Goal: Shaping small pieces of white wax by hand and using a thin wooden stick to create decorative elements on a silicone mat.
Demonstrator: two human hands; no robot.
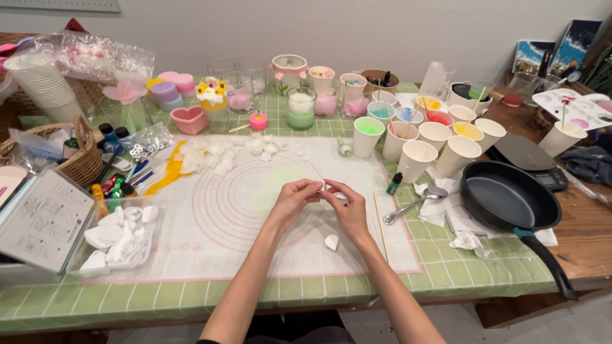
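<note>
Nearest the camera, two bare forearms rise from the bottom edge and converge over the pale baking mat (210,248) that covers the green checked surface (484,271). Just at 6 o'clock from the hands, a small white heart-shaped petal piece (331,241) lies loose on the mat, closer to the right wrist than to the left.

The left hand (294,199) and the right hand (344,205) meet fingertip to fingertip at the mat's centre, both pinching one small white piece (325,186) held between them, clear of the mat. It sits at the top of the grip, at about 1 o'clock from the left hand and 11 o'clock from the right; it is too small to tell its long axis. Both hands are equally near it, each closed on it with thumb and forefinger.

At 3 o'clock from the hands lie a thin wooden stick (380,226) and a metal spoon (415,204), then a black frying pan (510,197). At 9 o'clock a clear tray of white pieces (118,239) rests on the mat's edge. Farther off, at 12 to 1 o'clock, stand paper cups (417,159) of coloured liquid, and scattered white petals (223,156) at 11 o'clock.
</note>
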